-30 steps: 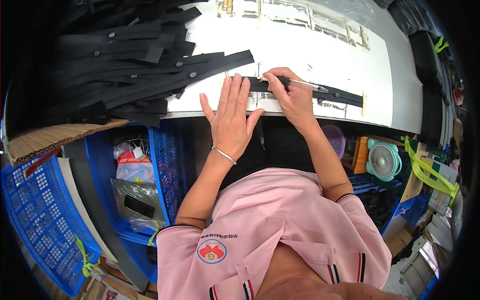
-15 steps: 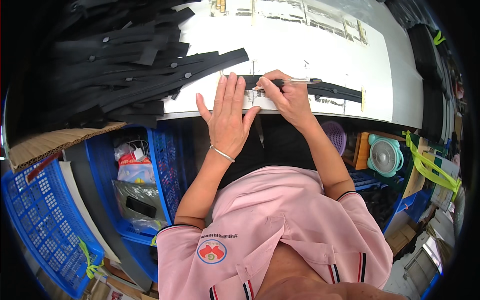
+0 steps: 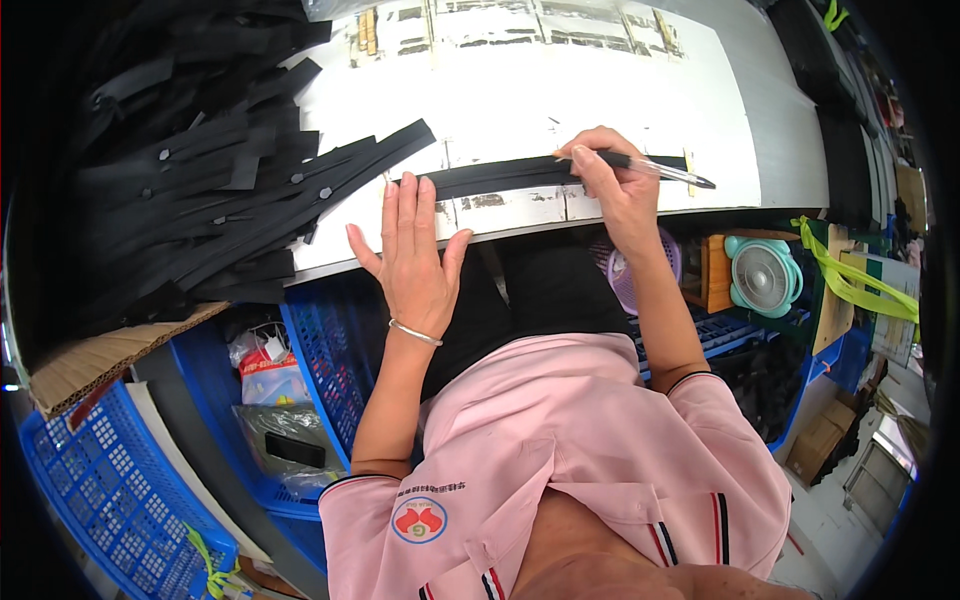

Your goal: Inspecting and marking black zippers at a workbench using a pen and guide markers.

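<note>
A long black fabric strip [image 3: 500, 177] with a lengthwise centre line lies along the near part of a white marked board [image 3: 610, 90]. My left hand [image 3: 415, 265] is flat with fingers spread, its fingertips pressing on the strip's left end. In my right hand [image 3: 625, 195] is a pen [image 3: 680, 175] with a clear barrel and black grip, its back end pointing right. The right fingers rest on the strip's middle-right part; they hide the pen's tip. Beside my left hand, a heap of similar black strips [image 3: 230, 190], several with small grey pieces, covers the table's left side.
Short dark marks and yellowish tape pieces line the board. Below the table edge stand a blue crate [image 3: 318, 350] with bagged things and a phone [image 3: 295, 450], a purple basket [image 3: 625, 285] and a green fan [image 3: 765, 277]. A blue basket [image 3: 110, 490] sits at far left.
My right hand has moved right along the strip with the pen, away from my left hand. The left hand stays pressed at the strip's left end. The whole view has shifted a little.
</note>
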A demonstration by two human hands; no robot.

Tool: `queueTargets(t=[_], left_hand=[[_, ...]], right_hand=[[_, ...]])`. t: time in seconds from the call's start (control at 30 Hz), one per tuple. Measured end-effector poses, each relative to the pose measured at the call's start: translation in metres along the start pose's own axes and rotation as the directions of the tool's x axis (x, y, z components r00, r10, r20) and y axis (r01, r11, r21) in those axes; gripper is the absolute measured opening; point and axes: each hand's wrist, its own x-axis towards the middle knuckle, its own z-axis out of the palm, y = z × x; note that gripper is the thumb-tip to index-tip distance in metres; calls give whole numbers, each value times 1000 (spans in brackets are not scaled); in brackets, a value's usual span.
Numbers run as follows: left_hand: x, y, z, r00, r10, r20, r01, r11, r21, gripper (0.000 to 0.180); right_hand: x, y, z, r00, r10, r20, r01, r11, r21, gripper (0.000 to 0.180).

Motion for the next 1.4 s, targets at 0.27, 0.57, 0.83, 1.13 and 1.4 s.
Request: queueTargets(t=[0.27, 0.57, 0.83, 1.13, 1.4], left_hand=[[1, -1, 0, 1000, 14, 18, -15, 999, 46, 72], [1, 5, -3, 1000, 4, -12, -4, 1000, 0, 69], [52, 66, -3, 968, 101, -229, -154, 961, -230, 28], [42, 80, 5, 933, 133, -335, -228, 938, -263, 12], [49, 83, 37, 960, 156, -235, -217, 940, -265, 11]], right_hand=[[6, 29, -19, 997, -74, -35, 58, 943, -326, 23], [8, 38, -19, 975, -223, 8, 206, 883, -423, 24], [9, 39, -15, 956, -292, 13, 267, 853, -448, 20], [11, 42, -17, 924, -379, 50, 349, 781, -518, 18], [11, 47, -18, 910, -411, 60, 380, 764, -521, 13]])
